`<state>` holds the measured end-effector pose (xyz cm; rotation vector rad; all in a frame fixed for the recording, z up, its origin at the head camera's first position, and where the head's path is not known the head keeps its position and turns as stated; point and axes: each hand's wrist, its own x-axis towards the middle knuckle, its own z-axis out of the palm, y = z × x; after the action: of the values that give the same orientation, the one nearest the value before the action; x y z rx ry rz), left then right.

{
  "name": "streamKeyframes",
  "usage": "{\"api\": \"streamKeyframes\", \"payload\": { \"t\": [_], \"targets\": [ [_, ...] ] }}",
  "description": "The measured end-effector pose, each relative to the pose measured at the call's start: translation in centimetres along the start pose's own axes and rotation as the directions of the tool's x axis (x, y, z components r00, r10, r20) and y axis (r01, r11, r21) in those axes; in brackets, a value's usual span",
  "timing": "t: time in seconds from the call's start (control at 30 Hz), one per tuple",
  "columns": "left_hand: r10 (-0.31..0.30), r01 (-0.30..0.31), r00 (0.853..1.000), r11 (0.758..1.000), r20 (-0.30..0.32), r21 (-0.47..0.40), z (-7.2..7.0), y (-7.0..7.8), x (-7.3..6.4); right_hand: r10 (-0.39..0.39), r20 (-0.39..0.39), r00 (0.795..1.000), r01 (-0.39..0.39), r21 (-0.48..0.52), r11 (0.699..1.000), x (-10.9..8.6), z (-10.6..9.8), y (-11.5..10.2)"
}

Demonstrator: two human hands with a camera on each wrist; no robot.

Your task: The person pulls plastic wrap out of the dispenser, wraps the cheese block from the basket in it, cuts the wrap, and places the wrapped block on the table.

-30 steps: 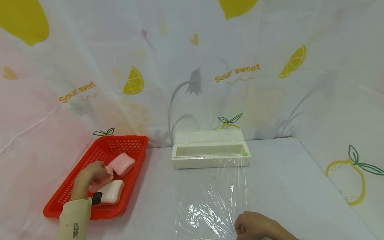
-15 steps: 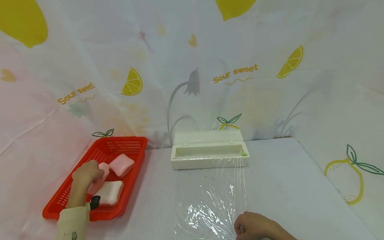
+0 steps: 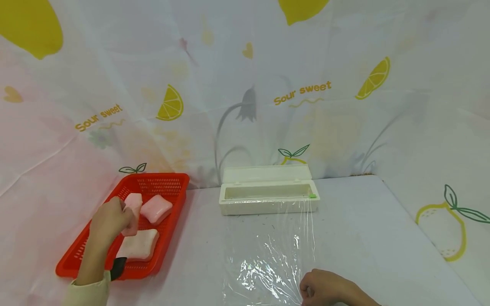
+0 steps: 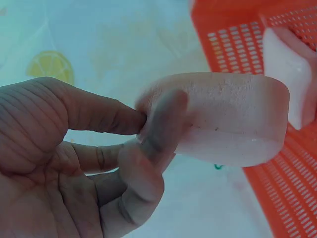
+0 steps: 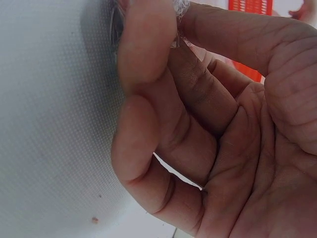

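Observation:
My left hand (image 3: 109,223) pinches a pink bar of soap (image 3: 133,212) between thumb and fingers, over the red basket (image 3: 172,250). In the left wrist view the held soap (image 4: 228,114) stands out past the fingertips, one long side facing the camera. A second pink soap bar (image 3: 156,209) and a whitish one (image 3: 138,245) lie in the basket. Low in the head view, my right hand (image 3: 325,287) pinches the edge of a clear cling film sheet (image 3: 264,259). A crumpled bit of the film (image 5: 181,7) shows at its fingertips in the right wrist view.
A white cling film box (image 3: 268,207) stands at the back of the table (image 3: 363,229), lid raised, with the film drawn out over its front edge toward me. A small green slider (image 3: 312,196) sits at its right end. Behind hangs a lemon-print cloth (image 3: 337,140).
My left hand has lifted the pink soap bar up from beside the whitish one and tilted it more upright. The right hand stays where it was, holding the film.

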<state>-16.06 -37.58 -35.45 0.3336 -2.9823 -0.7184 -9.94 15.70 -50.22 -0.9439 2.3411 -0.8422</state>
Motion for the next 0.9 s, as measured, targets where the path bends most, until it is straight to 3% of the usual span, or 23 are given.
{"api": "streamKeyframes", "payload": {
  "t": [0.23, 0.4, 0.47, 0.6, 0.83, 0.9],
  "targets": [
    [0.152, -0.152, 0.986, 0.988, -0.063, 0.005, 0.0, 2.4, -1.8, -0.007, 0.01, 1.0, 0.007, -0.003, 1.0, 0.0, -0.1, -0.1],
    [0.248, -0.251, 0.962, 0.968, -0.115, -0.014, 0.4, 3.8, -2.3, 0.0, 0.009, 1.0, 0.0, -0.003, 1.0, 0.0, -0.1, -0.1],
    [0.292, -0.297, 0.945, 0.955, -0.145, -0.018, 0.6, 4.2, -2.5, -0.001, 0.008, 1.0, 0.001, -0.002, 1.0, 0.1, 0.0, -0.1],
    [0.416, -0.429, 0.881, 0.903, -0.226, -0.011, 1.7, 4.8, -2.8, 0.006, 0.01, 1.0, -0.006, 0.002, 1.0, 0.1, 0.0, 0.0],
    [0.618, -0.653, 0.712, 0.758, -0.333, 0.012, 5.2, 5.9, -2.9, 0.013, 0.006, 1.0, -0.013, -0.003, 1.0, 0.1, 0.1, 0.0],
    [0.653, -0.692, 0.673, 0.721, -0.347, 0.014, 6.2, 6.2, -2.9, 0.022, 0.008, 1.0, -0.021, -0.003, 1.0, 0.2, 0.1, 0.0]
  ]
}}
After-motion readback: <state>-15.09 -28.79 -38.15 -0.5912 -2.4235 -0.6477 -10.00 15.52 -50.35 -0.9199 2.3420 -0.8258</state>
